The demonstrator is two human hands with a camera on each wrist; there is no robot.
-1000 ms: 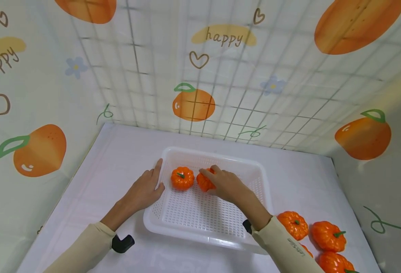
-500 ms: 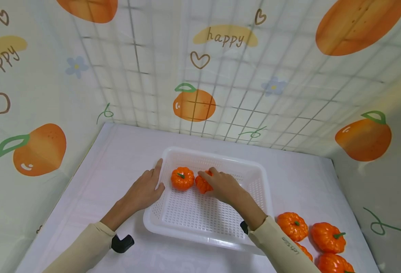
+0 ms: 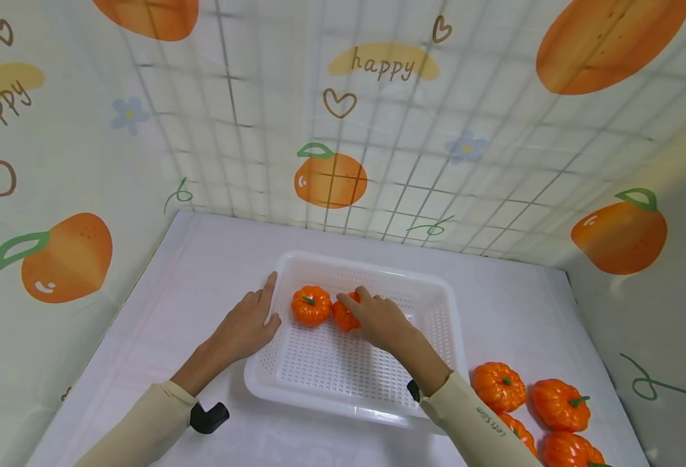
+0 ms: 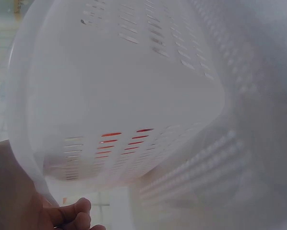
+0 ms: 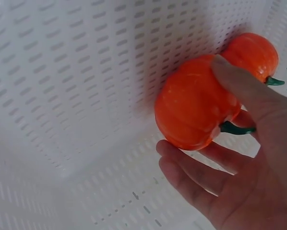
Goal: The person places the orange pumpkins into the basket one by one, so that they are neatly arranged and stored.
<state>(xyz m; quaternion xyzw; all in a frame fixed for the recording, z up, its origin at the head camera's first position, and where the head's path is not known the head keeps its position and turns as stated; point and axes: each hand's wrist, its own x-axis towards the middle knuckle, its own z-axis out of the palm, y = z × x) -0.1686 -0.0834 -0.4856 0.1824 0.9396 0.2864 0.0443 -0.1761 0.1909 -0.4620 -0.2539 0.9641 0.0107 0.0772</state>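
A white plastic basket with perforated walls stands on the table. Inside it, near the left wall, sits a small orange toy pumpkin with a green stem. My right hand grips a second toy pumpkin just to its right, thumb on one side and fingers on the other; the hand covers much of it in the head view. My left hand holds the basket's left rim, index finger stretched along the edge. In the left wrist view its other fingers lie curled below the rim.
Several more toy pumpkins lie on the white table at the right, outside the basket, one partly behind the right sleeve. A printed curtain closes off the back and sides.
My right hand has shifted slightly left with its pumpkin, bringing it closer to the first one. The left hand and the basket have stayed in place.
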